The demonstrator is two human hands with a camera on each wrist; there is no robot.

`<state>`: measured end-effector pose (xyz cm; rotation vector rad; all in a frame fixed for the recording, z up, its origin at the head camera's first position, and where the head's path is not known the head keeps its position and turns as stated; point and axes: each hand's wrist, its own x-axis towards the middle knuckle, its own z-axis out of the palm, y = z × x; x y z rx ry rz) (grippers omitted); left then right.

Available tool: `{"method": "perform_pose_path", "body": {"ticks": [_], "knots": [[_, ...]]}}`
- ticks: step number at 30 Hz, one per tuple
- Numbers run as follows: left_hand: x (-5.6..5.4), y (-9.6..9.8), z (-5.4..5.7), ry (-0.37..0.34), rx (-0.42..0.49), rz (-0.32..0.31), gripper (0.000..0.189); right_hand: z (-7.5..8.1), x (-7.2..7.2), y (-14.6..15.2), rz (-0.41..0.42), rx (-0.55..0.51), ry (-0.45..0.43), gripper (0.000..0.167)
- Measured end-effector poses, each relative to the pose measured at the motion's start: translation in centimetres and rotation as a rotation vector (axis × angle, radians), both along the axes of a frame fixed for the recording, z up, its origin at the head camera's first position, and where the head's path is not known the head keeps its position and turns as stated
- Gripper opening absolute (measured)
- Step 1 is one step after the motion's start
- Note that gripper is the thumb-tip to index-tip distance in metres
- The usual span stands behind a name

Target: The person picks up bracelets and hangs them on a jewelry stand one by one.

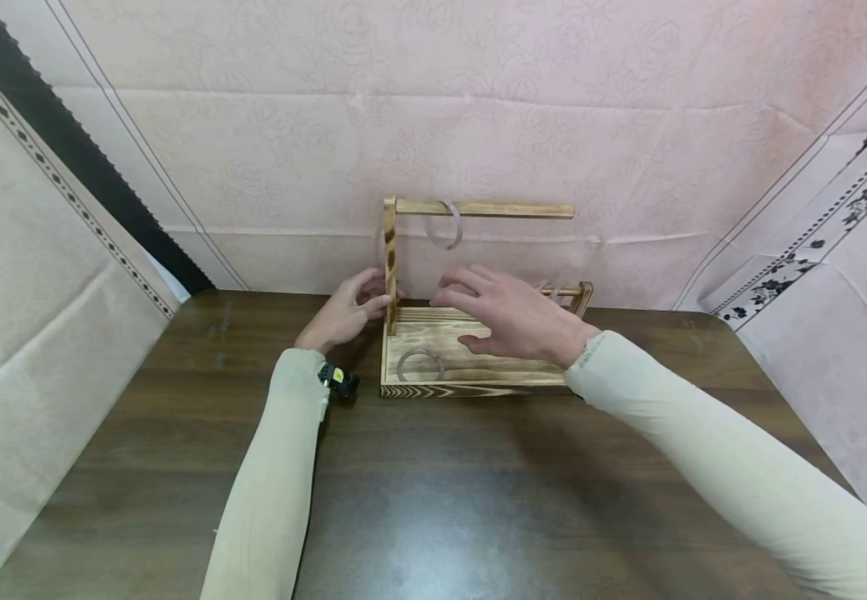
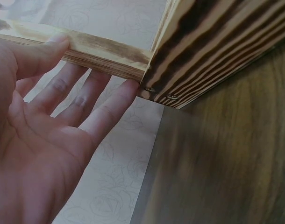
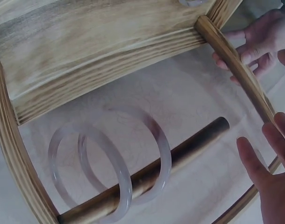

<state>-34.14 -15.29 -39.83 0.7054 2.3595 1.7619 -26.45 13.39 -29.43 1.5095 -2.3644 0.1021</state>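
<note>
A wooden bangle stand has a shallow tray [image 1: 418,327], a tall left post [image 1: 391,250] and a long upper bar [image 1: 493,210]. My left hand [image 1: 347,310] holds the post low down, thumb on one face and fingers behind, as the left wrist view shows. Over the tray hovers my right hand [image 1: 512,321], palm down, fingers spread, holding nothing. One pale translucent bangle [image 1: 458,227] hangs on the upper bar; another bangle [image 1: 399,365] lies at the tray's front left. On the short lower bar [image 3: 198,143] hang a bangle [image 3: 125,186] and a second bangle [image 3: 166,158].
The stand sits at the back of a dark brown wooden table [image 1: 433,483], close to a patterned cloth backdrop [image 1: 328,150]. Light cloth panels rise at both sides. A black device [image 1: 338,379] is strapped at my left wrist.
</note>
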Motion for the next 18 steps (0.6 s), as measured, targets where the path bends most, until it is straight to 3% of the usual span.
{"method": "perform_pose_path", "body": {"ticks": [18], "knots": [[0.3,0.1,0.2,-0.017,-0.009,0.007,0.038,-2.1,-0.2,-2.0,-0.051,0.134,-0.075,0.058]]}}
